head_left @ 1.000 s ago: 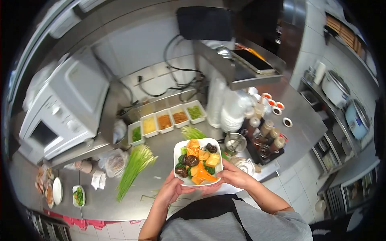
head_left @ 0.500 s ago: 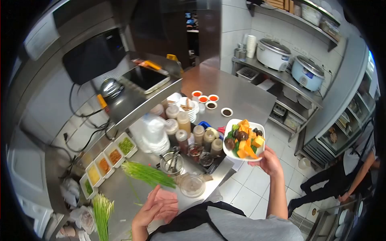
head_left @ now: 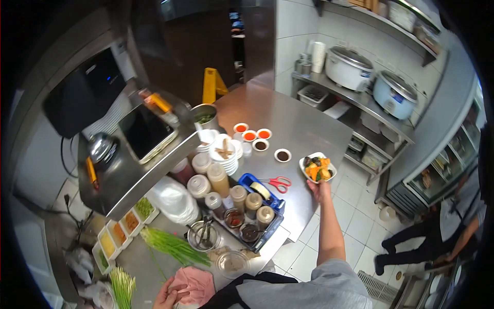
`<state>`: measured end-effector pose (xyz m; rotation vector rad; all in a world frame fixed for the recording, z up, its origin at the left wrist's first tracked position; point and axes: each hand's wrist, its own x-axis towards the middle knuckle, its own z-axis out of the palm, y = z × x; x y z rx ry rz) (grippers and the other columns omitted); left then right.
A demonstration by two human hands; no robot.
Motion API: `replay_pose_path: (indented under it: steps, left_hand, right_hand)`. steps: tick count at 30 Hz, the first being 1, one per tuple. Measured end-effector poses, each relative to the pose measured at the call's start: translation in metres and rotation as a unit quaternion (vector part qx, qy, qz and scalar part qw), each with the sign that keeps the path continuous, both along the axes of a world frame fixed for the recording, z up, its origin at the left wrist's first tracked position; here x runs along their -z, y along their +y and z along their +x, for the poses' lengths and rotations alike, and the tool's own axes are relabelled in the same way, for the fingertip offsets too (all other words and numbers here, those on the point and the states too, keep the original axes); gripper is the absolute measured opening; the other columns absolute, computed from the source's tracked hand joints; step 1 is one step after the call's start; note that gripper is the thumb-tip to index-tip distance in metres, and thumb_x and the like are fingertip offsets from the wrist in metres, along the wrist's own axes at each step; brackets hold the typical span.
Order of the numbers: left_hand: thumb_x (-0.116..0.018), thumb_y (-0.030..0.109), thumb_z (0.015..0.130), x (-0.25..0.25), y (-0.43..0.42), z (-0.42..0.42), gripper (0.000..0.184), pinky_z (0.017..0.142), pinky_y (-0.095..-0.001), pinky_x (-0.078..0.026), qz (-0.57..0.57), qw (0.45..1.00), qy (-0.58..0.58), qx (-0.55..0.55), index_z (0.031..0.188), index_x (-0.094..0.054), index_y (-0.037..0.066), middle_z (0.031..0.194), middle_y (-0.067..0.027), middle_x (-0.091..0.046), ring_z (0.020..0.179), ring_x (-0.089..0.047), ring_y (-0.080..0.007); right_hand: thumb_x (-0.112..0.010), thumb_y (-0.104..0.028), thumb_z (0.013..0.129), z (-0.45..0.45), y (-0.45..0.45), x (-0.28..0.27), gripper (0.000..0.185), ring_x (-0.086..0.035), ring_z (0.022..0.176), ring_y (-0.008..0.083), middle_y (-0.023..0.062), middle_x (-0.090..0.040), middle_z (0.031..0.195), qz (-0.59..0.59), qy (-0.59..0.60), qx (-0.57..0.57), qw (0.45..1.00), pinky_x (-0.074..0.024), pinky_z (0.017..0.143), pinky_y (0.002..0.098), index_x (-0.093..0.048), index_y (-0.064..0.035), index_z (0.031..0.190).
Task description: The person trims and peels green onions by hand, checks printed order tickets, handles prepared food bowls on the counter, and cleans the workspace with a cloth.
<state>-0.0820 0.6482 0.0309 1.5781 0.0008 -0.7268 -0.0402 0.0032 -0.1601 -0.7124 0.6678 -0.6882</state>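
My right hand [head_left: 320, 190] is stretched out to the right, closed on the near edge of a small white square bowl [head_left: 303, 176]. Orange chunks, dark mushrooms and green leaves fill the bowl, which is held at the steel table's right edge. Low in the picture, my left hand [head_left: 165, 296] has its fingers bent on a bunched pink cloth [head_left: 193, 287]. Beyond the cloth lie long green stalks [head_left: 175, 246] and a clear glass jar [head_left: 232, 263]. A metal pot with utensils [head_left: 204, 236] stands just past them.
Small sauce dishes [head_left: 282, 155] and red-handled scissors [head_left: 280, 183] sit on the steel table [head_left: 309, 123]. A blue crate [head_left: 275, 206] holds several bottles. Rice cookers [head_left: 350, 64] occupy the back shelf. Another person [head_left: 447, 221] stands at the right, beside a glass-door fridge [head_left: 447, 149].
My right hand has carried the bowl farther forward, away from my body. The pink cloth is more bunched under my left hand. The head view has shifted.
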Motion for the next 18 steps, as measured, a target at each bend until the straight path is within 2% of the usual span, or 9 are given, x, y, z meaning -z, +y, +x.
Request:
replay_pose_path:
  steps: [2, 5, 6, 7, 9, 10, 11, 16, 18]
  left_hand:
    - [-0.042, 0.014, 0.095, 0.001, 0.006, 0.0, 0.051, 0.09, -0.036, -0.045, 0.013, 1.0, 0.007, 0.0, 0.141, -0.021, 0.006, 0.12, -0.0223, -0.052, 0.105, -0.056, -0.031]
    - [-0.046, 0.016, 0.094, -0.008, 0.011, -0.003, 0.049, 0.091, -0.0314, -0.043, 0.067, 0.997, -0.028, 0.014, 0.135, -0.028, -0.002, 0.119, -0.0148, -0.053, 0.106, -0.054, -0.0208]
    - [-0.046, 0.02, 0.095, -0.011, 0.019, -0.005, 0.049, 0.091, -0.0309, -0.043, 0.088, 0.995, -0.053, 0.01, 0.136, -0.028, -0.001, 0.12, -0.0141, -0.053, 0.105, -0.055, -0.0191]
    - [-0.045, 0.023, 0.095, -0.009, 0.03, -0.008, 0.05, 0.09, -0.0304, -0.043, 0.113, 0.991, -0.074, 0.005, 0.136, -0.028, 0.0, 0.121, -0.0135, -0.053, 0.103, -0.056, -0.0174]
    - [-0.046, 0.031, 0.095, 0.006, 0.065, -0.017, 0.056, 0.09, -0.0324, -0.044, 0.012, 0.997, -0.04, -0.071, 0.139, -0.025, 0.003, 0.122, -0.0124, -0.053, 0.105, -0.056, -0.0209]
    - [-0.047, 0.031, 0.094, -0.001, 0.081, -0.026, 0.058, 0.09, -0.0326, -0.044, 0.009, 0.99, -0.021, -0.142, 0.14, -0.022, 0.005, 0.122, -0.0135, -0.053, 0.104, -0.058, -0.023]
    - [-0.047, 0.029, 0.094, 0.001, 0.104, -0.034, 0.058, 0.089, -0.0333, -0.045, -0.019, 0.974, -0.014, -0.223, 0.14, -0.022, 0.005, 0.121, -0.0146, -0.054, 0.104, -0.058, -0.0235]
    - [-0.038, 0.016, 0.093, 0.052, 0.249, -0.081, 0.047, 0.077, -0.0392, -0.052, -0.101, 0.762, -0.063, -0.637, 0.135, -0.025, 0.0, 0.112, -0.0186, -0.058, 0.097, -0.061, -0.0292]
    - [-0.034, 0.014, 0.092, 0.116, 0.35, -0.106, 0.039, 0.077, -0.0401, -0.053, -0.24, 0.677, -0.076, -0.692, 0.127, -0.031, -0.004, 0.112, -0.0195, -0.057, 0.096, -0.061, -0.0317]
  right_hand:
    - [-0.041, -0.016, 0.093, 0.011, -0.022, 0.013, 0.036, -0.062, 0.091, 0.032, 0.0222, -0.054, 0.113, 0.006, -0.028, -0.069, 0.997, -0.0543, 0.081, 0.0386, -0.038, 0.0045, 0.123]
    - [-0.041, -0.042, 0.093, 0.017, -0.041, 0.027, 0.05, -0.062, 0.083, 0.0258, 0.0161, -0.058, 0.104, -0.091, 0.13, -0.114, 0.981, -0.0506, 0.071, 0.0346, -0.042, 0.0018, 0.117]
    - [-0.041, -0.049, 0.091, 0.012, -0.084, 0.079, 0.056, -0.058, 0.093, 0.0285, 0.0179, -0.055, 0.107, -0.178, 0.083, -0.2, 0.96, -0.0486, 0.078, 0.0372, -0.041, 0.0, 0.119]
    - [-0.048, -0.054, 0.087, 0.006, -0.065, 0.055, 0.068, -0.052, 0.108, 0.0296, 0.0197, -0.051, 0.117, -0.173, 0.165, -0.187, 0.953, -0.0448, 0.09, 0.043, -0.036, -0.0024, 0.129]
    - [-0.046, -0.055, 0.087, -0.001, -0.09, 0.091, 0.077, -0.047, 0.116, 0.0338, 0.0265, -0.043, 0.127, -0.095, 0.112, -0.189, 0.971, -0.0418, 0.094, 0.0439, -0.021, -0.0061, 0.14]
    - [-0.044, -0.056, 0.087, -0.003, -0.074, 0.082, 0.084, -0.042, 0.119, 0.0367, 0.0259, -0.038, 0.132, -0.108, 0.119, -0.16, 0.974, -0.0351, 0.1, 0.0451, -0.021, 0.0081, 0.136]
    - [-0.044, -0.055, 0.087, 0.003, -0.034, 0.072, 0.08, -0.043, 0.116, 0.0359, 0.0249, -0.039, 0.129, -0.173, 0.135, -0.177, 0.96, -0.0355, 0.098, 0.0446, -0.023, 0.0074, 0.133]
    - [-0.046, -0.046, 0.086, 0.011, 0.259, -0.003, 0.06, -0.046, 0.102, 0.0321, 0.0201, -0.043, 0.113, -0.508, 0.09, -0.328, 0.791, -0.0375, 0.085, 0.0419, -0.032, 0.0037, 0.116]
    - [-0.047, -0.042, 0.086, 0.002, 0.334, -0.023, 0.052, -0.047, 0.096, 0.0306, 0.0181, -0.045, 0.106, -0.601, 0.047, -0.351, 0.716, -0.0383, 0.08, 0.0408, -0.035, 0.0023, 0.11]
